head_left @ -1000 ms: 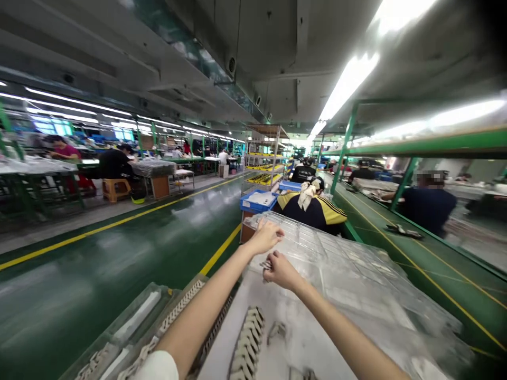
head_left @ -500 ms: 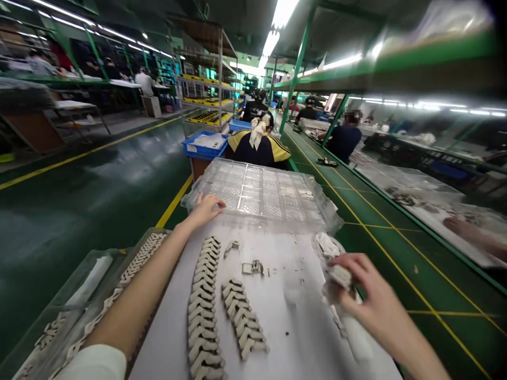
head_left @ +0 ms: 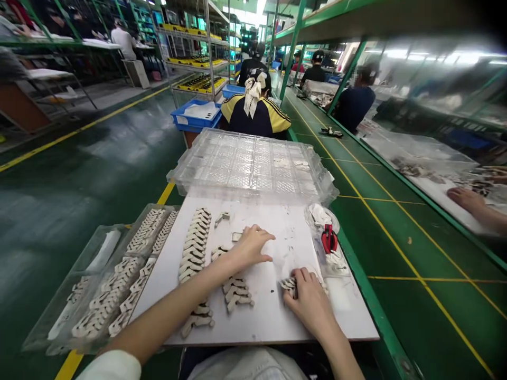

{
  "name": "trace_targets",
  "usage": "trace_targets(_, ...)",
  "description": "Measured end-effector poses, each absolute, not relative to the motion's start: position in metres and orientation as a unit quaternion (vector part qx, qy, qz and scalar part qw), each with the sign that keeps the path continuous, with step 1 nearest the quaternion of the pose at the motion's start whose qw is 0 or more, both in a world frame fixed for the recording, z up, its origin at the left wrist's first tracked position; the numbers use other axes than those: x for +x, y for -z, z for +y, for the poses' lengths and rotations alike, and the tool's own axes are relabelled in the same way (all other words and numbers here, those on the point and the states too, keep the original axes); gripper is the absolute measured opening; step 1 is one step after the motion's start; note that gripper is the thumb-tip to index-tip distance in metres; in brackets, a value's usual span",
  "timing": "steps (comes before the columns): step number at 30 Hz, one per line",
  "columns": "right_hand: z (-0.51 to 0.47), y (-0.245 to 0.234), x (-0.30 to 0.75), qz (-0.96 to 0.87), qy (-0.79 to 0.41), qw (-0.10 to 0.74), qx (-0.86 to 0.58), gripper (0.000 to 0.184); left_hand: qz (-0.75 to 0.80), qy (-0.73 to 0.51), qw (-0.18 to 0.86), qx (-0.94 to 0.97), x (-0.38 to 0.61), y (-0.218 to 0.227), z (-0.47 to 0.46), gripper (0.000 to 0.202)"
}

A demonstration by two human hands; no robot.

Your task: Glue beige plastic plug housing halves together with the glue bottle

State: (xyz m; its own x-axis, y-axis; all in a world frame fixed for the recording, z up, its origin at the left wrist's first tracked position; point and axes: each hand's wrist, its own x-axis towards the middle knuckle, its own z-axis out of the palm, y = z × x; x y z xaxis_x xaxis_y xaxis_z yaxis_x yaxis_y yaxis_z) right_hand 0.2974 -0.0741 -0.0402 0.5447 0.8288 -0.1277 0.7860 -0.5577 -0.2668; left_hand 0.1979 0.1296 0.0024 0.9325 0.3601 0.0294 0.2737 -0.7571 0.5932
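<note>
My left hand (head_left: 253, 247) reaches over the middle of the white board (head_left: 265, 327). Its thumb and fingers are apart, and nothing shows between them. Just behind its knuckles lies a small pale rectangular part (head_left: 236, 237). My right hand (head_left: 311, 300) rests low on the right of the board, its fingers curled round small off-white parts (head_left: 289, 286); the palm hides some of them. On the left stands a long row of off-white angled parts (head_left: 197, 232), with a shorter row (head_left: 237, 293) beside it, both partly covered by my left arm. One loose angled part (head_left: 222, 217) lies above them.
Clear plastic trays (head_left: 233, 158) are stacked at the board's far end. Red-handled pliers (head_left: 329, 238) lie by a clear container at right. Trays of similar parts (head_left: 105, 301) stand at lower left. A person (head_left: 255, 113) sits ahead; another person's hand (head_left: 467, 199) is at far right.
My left hand has left the tray edge and come over the middle of the board. My right hand has moved left and down from the container side. The view has tilted down.
</note>
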Motion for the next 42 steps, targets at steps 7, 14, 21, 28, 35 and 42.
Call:
trace_targets(7,-0.106,0.045,0.317,-0.485,-0.100,0.231,-0.838,0.058,0.160,-0.007,0.297,0.941,0.231,0.015,0.123,0.014)
trace_targets(14,-0.121,0.043,0.325,-0.398,-0.106,0.356,-0.839,0.033,0.122,0.054,0.303,0.944,0.246,0.017,0.121,0.039)
trace_targets(21,-0.130,0.029,0.325,-0.369,-0.110,0.437,-0.813,0.028,0.097,0.118,0.296,0.943,0.291,0.032,0.109,0.025)
trace_targets(28,-0.143,0.030,0.327,-0.314,-0.092,0.453,-0.829,0.032,0.206,0.013,0.313,0.927,0.278,0.027,0.139,0.028)
trace_targets(35,-0.136,0.049,0.329,-0.337,-0.151,0.404,-0.837,0.039,0.269,-0.049,0.316,0.908,0.284,0.038,0.150,0.025)
trace_targets(42,-0.128,0.064,0.330,-0.318,-0.160,0.406,-0.842,0.040,0.297,-0.067,0.341,0.889,0.237,0.003,0.122,0.021)
